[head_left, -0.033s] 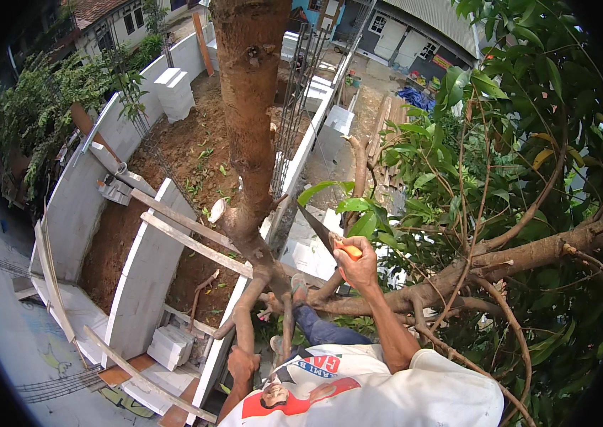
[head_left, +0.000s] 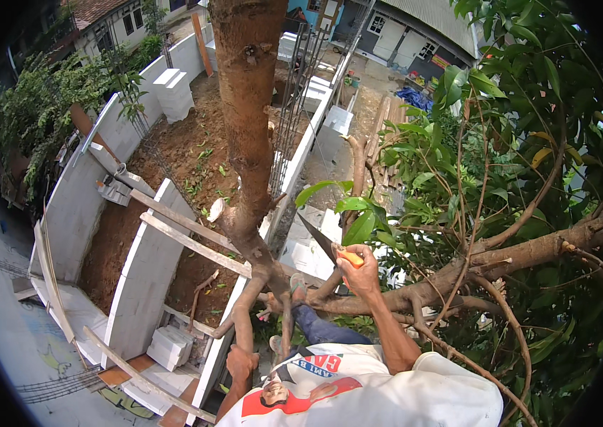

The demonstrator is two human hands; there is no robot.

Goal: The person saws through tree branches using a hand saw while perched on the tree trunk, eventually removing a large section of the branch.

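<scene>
In my right hand (head_left: pixel 360 269) is a handsaw with an orange handle (head_left: pixel 348 257). Its dark, tapered blade (head_left: pixel 318 233) points up and left, and small leaves (head_left: pixel 360 228) hang just beyond it. The blade seems apart from any wood. Lower down, my left hand (head_left: pixel 242 361) is wrapped round a slim upright branch (head_left: pixel 244 320) that joins the fork at the foot of the thick trunk (head_left: pixel 248 107). My foot (head_left: pixel 297 285) is up by that fork, beside a thinner stem.
A thick limb (head_left: pixel 429 288) runs right into dense foliage (head_left: pixel 529 178). Far below are white block walls (head_left: pixel 148 270), planks (head_left: pixel 195 242) across them, bare soil (head_left: pixel 173 149) and upright steel rods (head_left: pixel 294 107). A cut stub (head_left: pixel 217 209) juts from the trunk.
My right hand and the saw have shifted slightly right and down. The left hand stays on its branch.
</scene>
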